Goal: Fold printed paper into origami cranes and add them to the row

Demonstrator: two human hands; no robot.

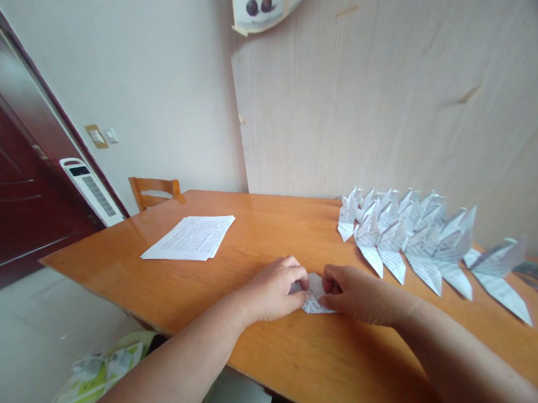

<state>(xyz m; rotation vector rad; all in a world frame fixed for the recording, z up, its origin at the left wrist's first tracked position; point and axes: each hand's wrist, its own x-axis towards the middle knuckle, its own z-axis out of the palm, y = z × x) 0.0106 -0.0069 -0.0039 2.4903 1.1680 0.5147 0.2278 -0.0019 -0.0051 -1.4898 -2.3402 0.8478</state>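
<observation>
At the left, the door (pixel 14 161) stands well apart from the worktop (pixel 270 225), and a wooden chair (pixel 153 184) shows its back beyond the far left edge. A loose stack of printed sheets (pixel 187 239) lies flat near that side, its corners slightly fanned; probably it sits there so that single sheets can be lifted without crossing the work. Wood surface separates it from the left hand (pixel 273 290), whose thumb and fingers close narrowly on the left side of a small folded paper (pixel 316 285). That paper lies on the worktop between the two hands, partly hidden by them. The right hand (pixel 357 293) is curled, thumb and bent fingers pinching the paper's right side; holding both sides likely keeps the creases from springing open. Farther right, folded paper pieces (pixel 390 240) stand upright in close rows, seemingly nested to save space and kept beyond reach of the elbows. Behind them rises a pale board (pixel 381 99), which bounds movement at the back. The nearest row runs toward the right end, leaving less sideways room there than toward the sheets, while both forearms come in from the near edge.
</observation>
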